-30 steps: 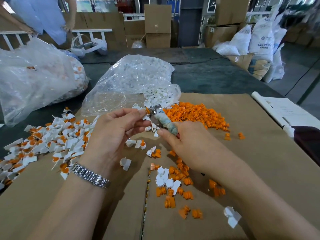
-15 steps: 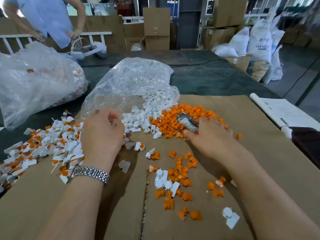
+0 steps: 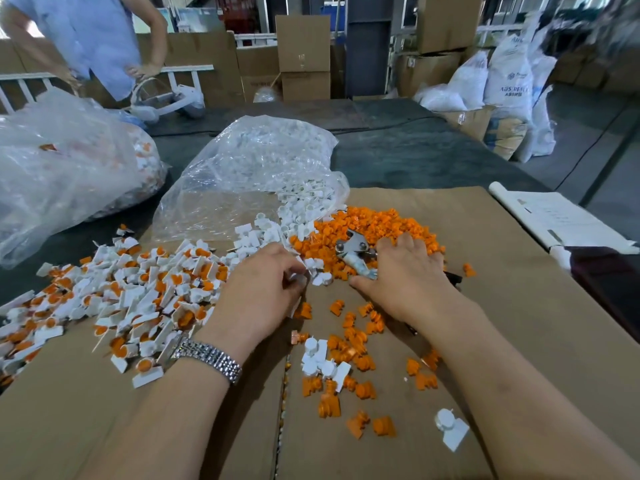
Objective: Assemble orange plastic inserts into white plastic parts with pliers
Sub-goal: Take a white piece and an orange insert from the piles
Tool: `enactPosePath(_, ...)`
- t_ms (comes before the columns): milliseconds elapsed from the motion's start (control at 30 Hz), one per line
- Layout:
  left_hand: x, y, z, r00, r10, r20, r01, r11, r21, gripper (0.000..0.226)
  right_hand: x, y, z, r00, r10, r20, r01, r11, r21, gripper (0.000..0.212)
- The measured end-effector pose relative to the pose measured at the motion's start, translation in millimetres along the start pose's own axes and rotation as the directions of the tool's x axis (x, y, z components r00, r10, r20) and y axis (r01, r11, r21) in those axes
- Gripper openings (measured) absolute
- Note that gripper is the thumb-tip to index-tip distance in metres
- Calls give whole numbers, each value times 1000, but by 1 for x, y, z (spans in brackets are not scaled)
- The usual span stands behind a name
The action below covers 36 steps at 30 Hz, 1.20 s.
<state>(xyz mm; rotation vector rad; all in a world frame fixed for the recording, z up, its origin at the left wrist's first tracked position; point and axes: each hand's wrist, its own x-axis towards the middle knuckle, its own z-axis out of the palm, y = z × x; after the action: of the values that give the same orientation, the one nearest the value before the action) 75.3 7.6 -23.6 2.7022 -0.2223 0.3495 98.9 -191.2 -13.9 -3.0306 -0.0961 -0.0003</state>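
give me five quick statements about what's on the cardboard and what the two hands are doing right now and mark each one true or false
1. The right hand rests on the heap of orange inserts with the pliers under it. True.
2. The left hand is empty and flat on the cardboard. False: its fingers pinch a white part.
3. The finished pieces, white with orange inside, lie to the left of the left hand. True.
4. The clear bag of white parts lies beyond the hands with its mouth open onto the cardboard. True.
5. A watch is on the right wrist. False: the watch is on the left wrist.
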Motion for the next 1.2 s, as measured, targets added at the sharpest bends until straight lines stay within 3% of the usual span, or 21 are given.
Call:
enactPosePath(200, 0, 0, 1, 1000, 21, -12, -21, 998, -57, 7, -1, 1, -1, 999, -33, -41, 36, 998, 57, 70)
enactPosePath(333, 0, -5, -4, 997, -40, -69, 32, 993, -114, 13, -5, -2, -12, 963, -209, -172, 230, 967, 110, 48)
enactPosePath(400, 0, -8, -5, 995, -57, -83, 46, 991, -125, 19, -8, -4, -19, 934, -339, -116, 355, 919, 170, 31)
enactPosePath(500, 0, -8, -4, 997, -74, -32, 70, 991, -112, 18, -14, -8, -21, 881, -470, 52, 445, 861, 245, 22)
enactPosePath(733, 1, -8, -2, 997, -72, 9, 73, 996, -55, 4, -14, -14, -13, 878, -477, 38, 464, 868, 180, 13)
enactPosePath(800, 0, -8, -4, 995, -93, -44, 87, 988, -126, 8, -13, -13, -11, 886, -464, -2, 454, 864, 217, 11)
enactPosePath(900, -2, -3, -11, 984, -172, -44, 139, 900, -413, 16, -11, -11, -14, 903, -414, -116, 426, 829, 361, 14)
enactPosePath(967, -5, 3, -17, 984, -181, 2, 147, 791, -594, 21, -9, -9, -17, 917, -338, -211, 399, 779, 485, 9)
enactPosePath(1033, -7, 9, -22, 987, -161, 24, 135, 723, -678, 26, -9, -6, -21, 938, -238, -251, 346, 659, 668, 3)
enactPosePath(1133, -10, 15, -24, 990, -137, -13, 92, 729, -679, 31, -11, -3, -24, 964, -174, -203, 260, 431, 864, 1)
enactPosePath(1200, -11, 19, -22, 993, -111, -41, 58, 760, -647, 33, -11, -5, -24, 973, -174, -151, 204, 349, 915, 3)
